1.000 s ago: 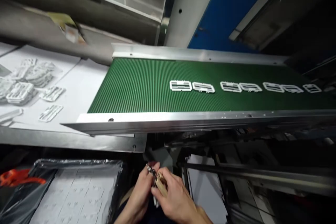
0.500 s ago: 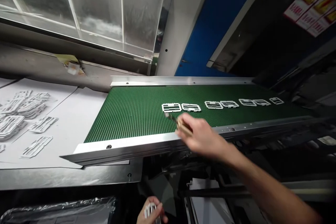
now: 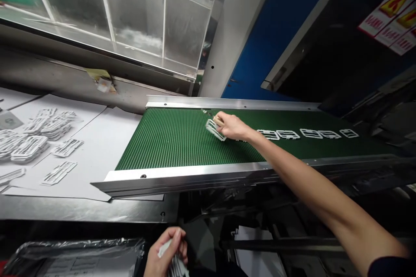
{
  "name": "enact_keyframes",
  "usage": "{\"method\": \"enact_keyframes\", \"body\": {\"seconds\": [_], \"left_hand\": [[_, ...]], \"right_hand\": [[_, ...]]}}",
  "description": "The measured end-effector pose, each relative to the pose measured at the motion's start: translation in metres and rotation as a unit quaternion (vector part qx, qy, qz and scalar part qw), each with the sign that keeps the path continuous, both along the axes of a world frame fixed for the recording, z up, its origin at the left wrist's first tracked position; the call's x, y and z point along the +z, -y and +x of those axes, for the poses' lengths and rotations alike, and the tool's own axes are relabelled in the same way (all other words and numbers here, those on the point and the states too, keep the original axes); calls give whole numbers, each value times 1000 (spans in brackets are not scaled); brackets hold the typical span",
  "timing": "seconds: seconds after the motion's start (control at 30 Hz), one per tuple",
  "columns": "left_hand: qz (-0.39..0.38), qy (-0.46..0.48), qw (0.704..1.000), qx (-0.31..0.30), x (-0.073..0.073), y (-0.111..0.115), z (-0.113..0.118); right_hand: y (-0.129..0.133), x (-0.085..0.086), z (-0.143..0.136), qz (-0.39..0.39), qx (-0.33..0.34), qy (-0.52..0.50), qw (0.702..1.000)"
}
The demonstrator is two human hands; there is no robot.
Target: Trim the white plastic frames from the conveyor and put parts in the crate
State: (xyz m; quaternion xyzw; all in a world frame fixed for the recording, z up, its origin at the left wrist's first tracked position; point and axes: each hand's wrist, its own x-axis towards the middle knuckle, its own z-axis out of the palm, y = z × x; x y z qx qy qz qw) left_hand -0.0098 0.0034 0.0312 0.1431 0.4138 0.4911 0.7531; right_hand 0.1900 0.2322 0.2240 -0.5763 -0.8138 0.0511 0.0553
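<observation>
My right hand [image 3: 233, 126] is closed over the green conveyor belt [image 3: 169, 138]. It grips a small tool with a tan handle [image 3: 218, 120] and a thin metal end, whose kind I cannot make out. A white slotted plastic frame [image 3: 216, 130] stands tilted at its fingertips, seemingly pinched by them. Part of another frame is hidden behind the hand. Farther right on the belt, several like frames [image 3: 287, 134] lie in a row. Low in the view, my left hand [image 3: 169, 249] is closed around a stack of white frames [image 3: 177, 266].
Piles of white frames [image 3: 30, 147] lie on white sheets [image 3: 94, 138] at the left. Metal rails [image 3: 195, 172] border the belt. Below left is a plastic-lined bin [image 3: 94, 264]. A machine with a blue panel [image 3: 253, 60] stands behind.
My right hand has moved up and left across the belt, and the nearest frame is now tilted at its fingers. My left hand has risen into view with its stack.
</observation>
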Motion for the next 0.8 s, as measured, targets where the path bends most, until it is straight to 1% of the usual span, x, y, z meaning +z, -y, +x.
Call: {"method": "enact_keyframes", "body": {"seconds": [0.07,0.1,0.13,0.17,0.2,0.27,0.3,0.37,0.43,0.53,0.6,0.7,0.8], "left_hand": [[29,-68,997,19,27,-9,-11],[43,-94,994,23,40,-14,-17],[61,-113,991,23,51,-18,-23],[84,-124,989,14,61,-22,-29],[109,-126,986,-6,69,-25,-35],[126,-116,983,-62,77,-29,-45],[124,-116,981,-93,77,-29,-48],[107,-132,975,-144,70,-28,-51],[85,-150,968,-184,59,-25,-50],[49,-140,961,-231,42,-22,-48],[33,-143,957,-252,32,-23,-47],[27,-153,948,-279,23,-25,-46],[14,-148,943,-297,16,-25,-45]], "right_hand": [[25,12,-7,-21,14,-107,994],[43,14,-12,-46,28,-181,982],[64,13,-19,-81,43,-263,961],[86,9,-25,-118,53,-323,937],[110,3,-31,-157,54,-356,920],[151,-15,-41,-221,37,-373,900],[168,-26,-44,-249,26,-373,893],[189,-47,-46,-293,3,-380,877],[198,-69,-45,-326,-18,-391,860],[201,-95,-39,-370,-44,-415,830],[202,-109,-35,-389,-50,-440,807],[207,-125,-32,-408,-56,-486,771],[214,-139,-28,-436,-78,-532,722]]}}
